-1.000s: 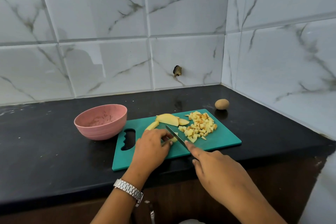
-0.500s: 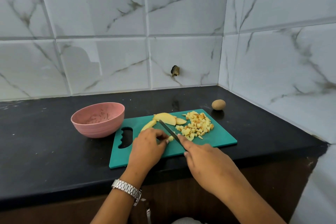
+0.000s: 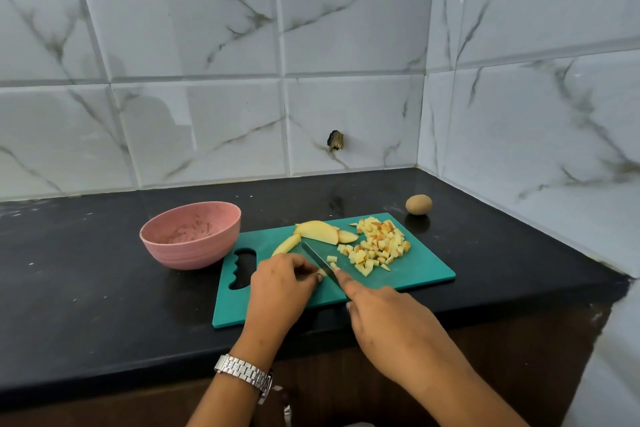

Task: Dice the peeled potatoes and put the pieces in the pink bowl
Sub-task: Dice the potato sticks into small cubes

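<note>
A teal cutting board (image 3: 420, 276) lies on the black counter. A pile of diced potato (image 3: 377, 248) sits at its far right. Potato slices (image 3: 320, 231) and a wedge (image 3: 286, 243) lie at its far middle. My right hand (image 3: 388, 319) grips a knife (image 3: 320, 262), index finger along the blade's spine, the blade angled across the board's middle. My left hand (image 3: 280, 288) pinches a small potato strip against the board just left of the blade; the strip is mostly hidden by my fingers. The pink bowl (image 3: 190, 234) stands left of the board and holds no pieces.
A whole unpeeled potato (image 3: 418, 204) sits on the counter behind the board's right corner. Tiled walls close in the back and right. The counter's front edge runs just below the board. A metal watch (image 3: 242, 371) is on my left wrist.
The knife has kept cutting at the strip under my left fingers; a couple of fresh cubes now lie right of the blade. Both hands stay in nearly the same place.
</note>
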